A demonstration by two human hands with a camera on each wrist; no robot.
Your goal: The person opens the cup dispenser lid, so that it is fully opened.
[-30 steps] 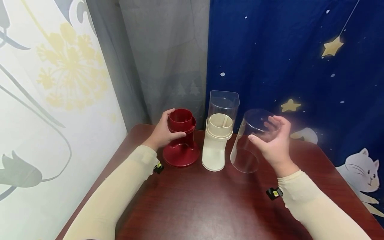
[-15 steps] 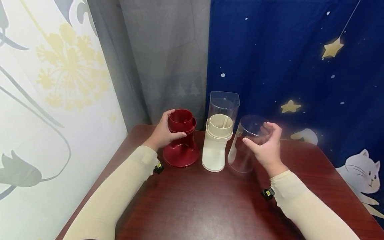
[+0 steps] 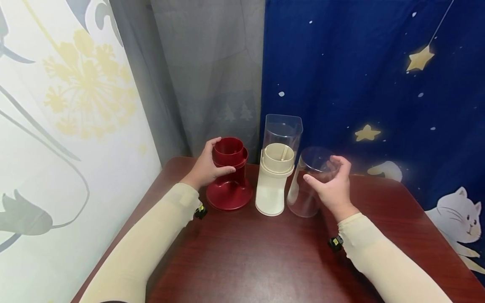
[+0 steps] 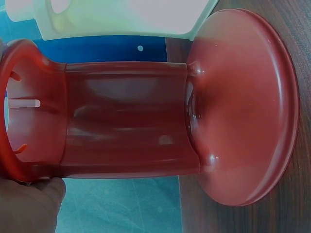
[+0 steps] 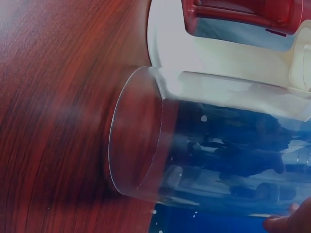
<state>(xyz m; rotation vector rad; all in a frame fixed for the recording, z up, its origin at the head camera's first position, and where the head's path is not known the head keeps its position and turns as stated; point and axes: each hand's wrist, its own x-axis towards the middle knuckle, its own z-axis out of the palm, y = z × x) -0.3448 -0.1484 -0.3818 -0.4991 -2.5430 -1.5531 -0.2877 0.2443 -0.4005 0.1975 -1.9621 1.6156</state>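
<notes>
My left hand [image 3: 206, 168] grips the upper ring of a dark red plastic stand [image 3: 229, 198], thumb across the front and fingers round the far side. The stand has a round foot on the table, a hollow column and a cup-like top. My right hand [image 3: 335, 187] holds a clear open cylinder [image 3: 306, 198] near its top, the thumb on the near side. In the right wrist view the lower rim of the cylinder [image 5: 218, 150] is close over the wood. Between the hands, a cream stand [image 3: 270, 193] of similar shape stands upright, right beside the cylinder.
Behind the cream stand's ring rises another clear container [image 3: 282, 128], flat-backed. The dark wood table [image 3: 242, 261] ends at a grey curtain [image 3: 212, 75] and a blue starry curtain [image 3: 341, 75]. A white patterned panel [image 3: 87, 176] borders the left.
My right hand has moved left and a little down with the clear cylinder, bringing it closer to the cream stand. The left hand and red stand have stayed put.
</notes>
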